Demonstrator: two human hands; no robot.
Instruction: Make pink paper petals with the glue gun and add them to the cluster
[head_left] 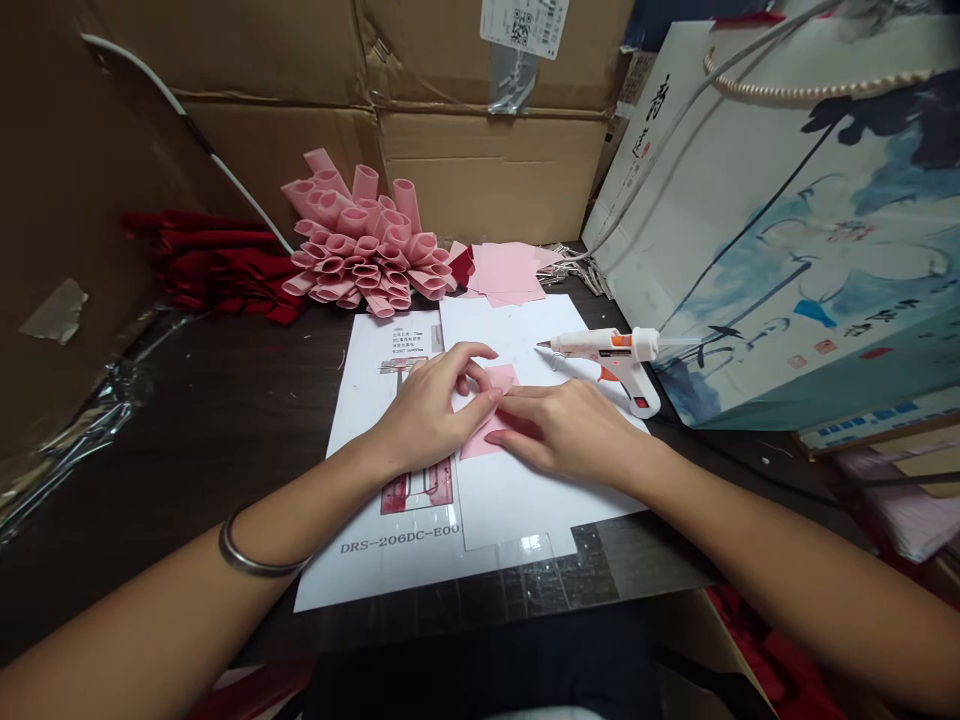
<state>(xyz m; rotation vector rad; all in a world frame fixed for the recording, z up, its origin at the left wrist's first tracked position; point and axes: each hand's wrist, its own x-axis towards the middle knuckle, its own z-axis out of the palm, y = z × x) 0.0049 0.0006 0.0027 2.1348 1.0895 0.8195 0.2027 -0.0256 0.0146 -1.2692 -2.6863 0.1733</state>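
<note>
A small pink square sheet (484, 443), looking like felt, lies on white paper in front of me. My left hand (435, 405) is at its upper left part, thumb and a curled finger closed on it, index finger raised and bent. My right hand (570, 425) rests over its right side, fingers stretched out and thumb apart, touching the sheet. The fingertips of both hands meet near its middle and hide part of it. Just beyond the right hand a white and orange hot glue gun (611, 347) stands with its nozzle pointing left.
A heap of pink rolled tubes (364, 240) lies at the back, with dark red folded pieces (217, 265) to its left. Flat pink squares (506, 272) and metal clips (589, 272) lie behind the white paper (517, 510). Cardboard (487, 170) and a large paper bag (787, 250) border the table.
</note>
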